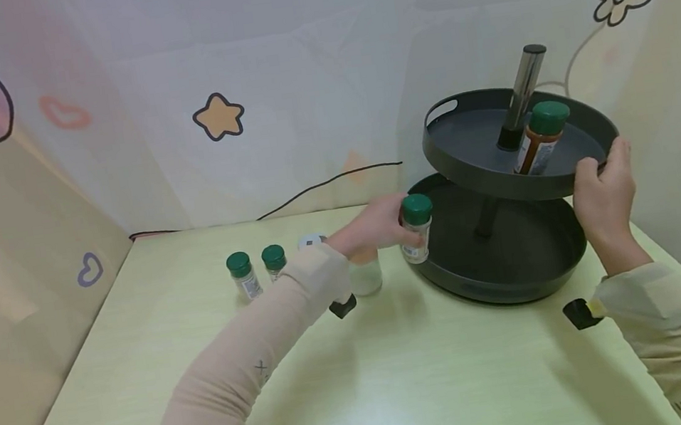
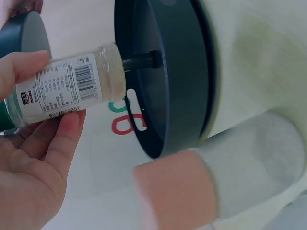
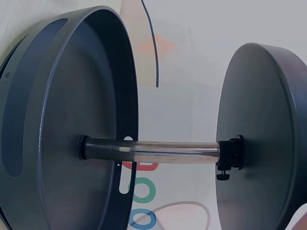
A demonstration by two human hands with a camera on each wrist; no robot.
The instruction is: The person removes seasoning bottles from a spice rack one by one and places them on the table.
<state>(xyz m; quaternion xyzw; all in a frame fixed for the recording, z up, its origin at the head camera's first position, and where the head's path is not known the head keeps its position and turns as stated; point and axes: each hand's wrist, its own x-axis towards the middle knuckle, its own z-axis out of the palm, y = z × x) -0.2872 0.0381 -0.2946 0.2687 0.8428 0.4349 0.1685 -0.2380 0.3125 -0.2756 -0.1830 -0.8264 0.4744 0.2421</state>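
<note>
My left hand (image 1: 377,225) holds a green-capped spice jar (image 1: 418,231) at the left edge of the lower tray of a black two-tier rack. The jar's pale contents and printed label (image 2: 67,86) show in the left wrist view, thumb on one side and fingers on the other. On the right, my right hand (image 1: 606,199) grips the rim of the upper tray (image 1: 471,177). That tray bears another green-capped jar (image 1: 543,132) with reddish-brown contents, beside the metal post (image 1: 524,88). The lower tray (image 1: 499,288) has nothing standing in it.
Left of the rack stands a clear jar (image 1: 366,279) with a pink cap (image 2: 175,189). Farther left are two green-capped jars, one (image 1: 244,275) fully visible and one (image 1: 273,258) partly behind my sleeve. A pale-topped container (image 1: 310,240) is mostly hidden. A patterned cloth (image 1: 298,89) hangs behind the table.
</note>
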